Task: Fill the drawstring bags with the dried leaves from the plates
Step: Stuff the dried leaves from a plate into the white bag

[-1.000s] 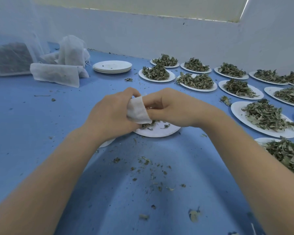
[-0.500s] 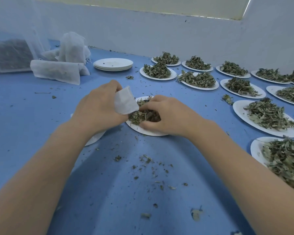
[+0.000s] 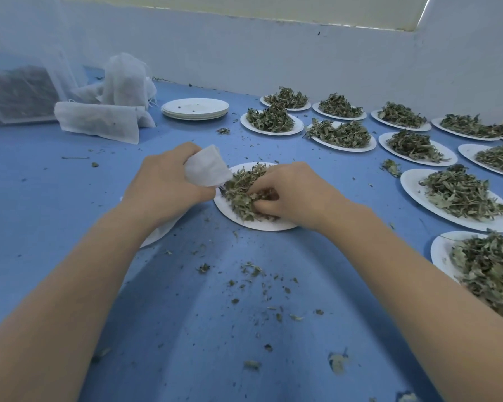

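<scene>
Left hand (image 3: 169,184) grips a drawstring bag (image 3: 206,166); right hand (image 3: 288,195) clutches dried leaves (image 3: 241,192); many heaped plates (image 3: 418,187) remain.

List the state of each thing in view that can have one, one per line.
left hand: grips the small bag
small bag: held at the plate's edge beside the leaves
right hand: fingers curled into the leaf pile
near plate: holds a leaf pile
leaf pile: gathered toward the bag
plate stack: empty, stacked
filled bags: lying in a heap
far plates: heaped with leaves
</scene>
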`<state>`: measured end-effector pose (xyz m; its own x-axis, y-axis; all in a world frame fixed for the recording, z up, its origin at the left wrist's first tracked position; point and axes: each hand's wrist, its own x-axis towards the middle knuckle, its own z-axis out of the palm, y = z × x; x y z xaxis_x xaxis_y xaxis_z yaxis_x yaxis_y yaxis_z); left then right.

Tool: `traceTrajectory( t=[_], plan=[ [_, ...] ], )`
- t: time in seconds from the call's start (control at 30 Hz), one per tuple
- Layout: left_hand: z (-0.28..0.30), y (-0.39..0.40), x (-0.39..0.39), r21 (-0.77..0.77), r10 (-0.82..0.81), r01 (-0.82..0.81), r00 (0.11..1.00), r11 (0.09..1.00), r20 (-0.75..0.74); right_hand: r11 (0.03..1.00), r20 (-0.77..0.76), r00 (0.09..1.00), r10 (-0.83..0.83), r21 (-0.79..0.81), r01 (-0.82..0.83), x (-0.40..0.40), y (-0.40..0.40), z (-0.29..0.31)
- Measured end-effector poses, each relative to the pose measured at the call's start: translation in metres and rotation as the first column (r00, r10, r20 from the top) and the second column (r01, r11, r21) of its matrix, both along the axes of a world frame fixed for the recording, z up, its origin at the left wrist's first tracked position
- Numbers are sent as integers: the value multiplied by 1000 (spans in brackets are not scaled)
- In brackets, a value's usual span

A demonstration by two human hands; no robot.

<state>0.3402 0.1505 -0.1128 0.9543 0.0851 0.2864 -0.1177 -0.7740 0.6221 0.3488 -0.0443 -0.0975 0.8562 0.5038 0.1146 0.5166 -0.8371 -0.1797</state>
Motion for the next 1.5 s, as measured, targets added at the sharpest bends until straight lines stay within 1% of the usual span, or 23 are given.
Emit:
traceTrajectory(
  t=[0.07,0.17,0.27,0.37,0.5,0.63,0.67,0.7,0.73,0.8,0.83,0.93,1.0,1.07,1.17,1.23,1.37,1.4,1.43,1.5],
  plan=[
    [0,1,-1,-14,-14,14,1000,1000,-2,999,23,999,-32,31,32,1,-4,6],
    [2,0,-3,3,-25,25,1000,1000,7,993,86,993,-82,94,74,2,-11,17],
    [4,-2,-5,88,-29,27,999,996,24,982,162,976,-146,140,124,1,-14,26],
    [6,-9,-8,183,-59,44,995,982,76,981,213,962,-172,127,147,-1,-9,28],
    [6,-20,-9,333,-105,53,985,941,139,989,229,965,-131,104,110,-7,1,29],
    [6,-26,-10,355,-96,28,980,934,173,999,288,957,-40,20,36,-11,8,33],
    [5,-27,-10,352,-101,33,979,935,178,999,274,961,-23,36,13,-12,8,34],
    [5,-28,-10,349,-106,38,978,936,178,995,226,974,-15,97,-8,-14,8,35],
    [5,-29,-10,343,-106,41,979,938,174,980,140,990,-3,197,-24,-15,7,36],
    [6,-29,-10,301,-88,38,984,953,155,913,-63,996,63,408,-32,-19,3,40],
    [6,-28,-10,273,-78,37,987,961,142,878,-134,985,105,477,-29,-19,0,41],
    [5,-27,-9,212,-70,43,990,976,121,799,-254,955,152,600,32,-16,-4,40],
    [5,-27,-9,187,-88,63,988,980,125,759,-250,961,120,647,74,-14,-1,34],
    [6,-29,-10,172,-102,79,987,982,126,743,-191,980,56,664,87,-14,6,25],
    [5,-31,-10,195,-108,82,986,977,126,709,-166,986,14,697,107,-12,12,14],
    [4,-32,-9,221,-113,83,985,972,129,712,-189,981,37,694,107,-11,12,12],
    [2,-32,-8,190,-133,106,982,976,132,779,-356,916,187,622,82,-9,4,16],
    [2,-32,-8,189,-137,111,982,976,130,778,-363,910,201,624,77,-9,2,18],
    [3,-32,-7,188,-137,111,982,976,128,757,-340,918,203,649,73,-8,0,19],
    [3,-31,-6,167,-106,84,986,982,125,687,-230,960,157,724,61,-7,-2,20]
  ],
)
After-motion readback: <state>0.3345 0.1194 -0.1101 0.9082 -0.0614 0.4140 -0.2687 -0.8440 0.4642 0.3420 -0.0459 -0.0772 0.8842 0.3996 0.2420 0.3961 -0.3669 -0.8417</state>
